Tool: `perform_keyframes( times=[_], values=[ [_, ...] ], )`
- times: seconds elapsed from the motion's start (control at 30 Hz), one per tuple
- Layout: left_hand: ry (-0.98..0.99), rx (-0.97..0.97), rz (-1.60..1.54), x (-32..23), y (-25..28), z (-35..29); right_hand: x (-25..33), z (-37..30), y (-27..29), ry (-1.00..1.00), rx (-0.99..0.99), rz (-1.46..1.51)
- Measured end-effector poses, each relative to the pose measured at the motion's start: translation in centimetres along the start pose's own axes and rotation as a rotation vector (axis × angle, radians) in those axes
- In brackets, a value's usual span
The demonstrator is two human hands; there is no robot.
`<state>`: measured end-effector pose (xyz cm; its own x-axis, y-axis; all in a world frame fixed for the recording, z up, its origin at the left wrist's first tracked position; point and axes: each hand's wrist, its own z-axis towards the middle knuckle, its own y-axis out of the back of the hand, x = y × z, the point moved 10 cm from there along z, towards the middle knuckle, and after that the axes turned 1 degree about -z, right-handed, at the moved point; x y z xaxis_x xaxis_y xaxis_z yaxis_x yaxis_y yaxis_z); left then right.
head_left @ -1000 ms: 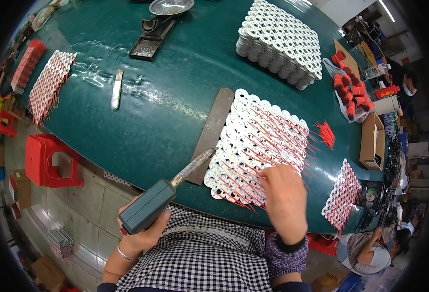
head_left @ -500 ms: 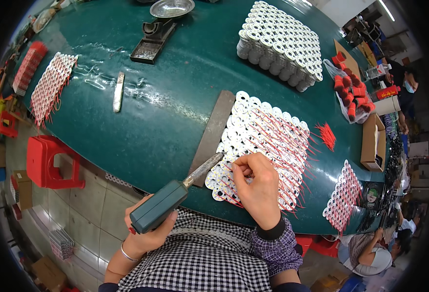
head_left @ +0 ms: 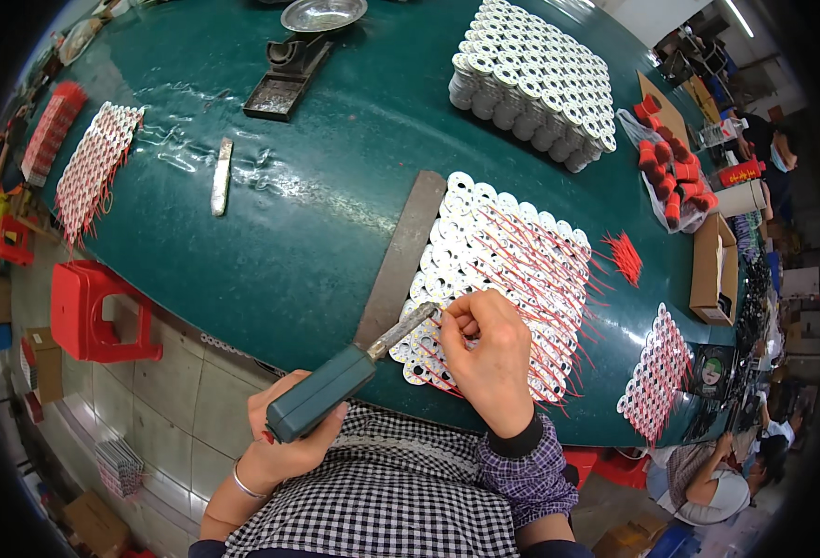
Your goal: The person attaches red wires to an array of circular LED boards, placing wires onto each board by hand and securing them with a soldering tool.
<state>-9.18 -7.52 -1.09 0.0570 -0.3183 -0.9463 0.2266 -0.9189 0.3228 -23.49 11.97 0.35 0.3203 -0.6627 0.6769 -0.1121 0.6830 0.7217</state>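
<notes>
My left hand (head_left: 284,458) is wrapped round the dark green body of a soldering gun (head_left: 324,394). The gun's metal tip points up and right, touching or just above the panel of round white circuit boards (head_left: 436,251). Close by the tip, my right hand (head_left: 493,363) hovers low over the panel with thumb and forefinger pinched together. What sits in that pinch is too small to make out. Red wires (head_left: 540,284) run across the middle and right of the panel. A flat dark metal bar (head_left: 404,249) lies along its left edge.
Right of the panel lies a bundle of red wires (head_left: 625,259). Farther back stand a tall stack of white board panels (head_left: 535,70) and a bag of red spools (head_left: 675,177). A silvery bar (head_left: 222,177) and black metal tray (head_left: 280,98) are left. Red stool (head_left: 93,312) stands beside the table.
The soldering gun in my left hand has moved slightly right, and its tip is now lower, nearer my right fingertips. My right hand has barely shifted.
</notes>
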Motion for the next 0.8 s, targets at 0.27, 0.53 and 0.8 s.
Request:
perform_keyframes(
  times=[0.27, 0.53, 0.8],
  values=[
    [-0.054, 0.004, 0.041, -0.7, 0.0, 0.2, 0.1, 0.0, -0.1, 0.006, -0.001, -0.013],
    [0.016, -0.039, 0.016, 0.8, 0.8, -1.6, 0.2, 0.1, 0.0, 0.019, -0.01, 0.003],
    [0.061, -0.188, -0.211, 1.1, 1.3, -3.2, 0.5, 0.2, 0.9, 0.092, 0.035, -0.027]
  ],
)
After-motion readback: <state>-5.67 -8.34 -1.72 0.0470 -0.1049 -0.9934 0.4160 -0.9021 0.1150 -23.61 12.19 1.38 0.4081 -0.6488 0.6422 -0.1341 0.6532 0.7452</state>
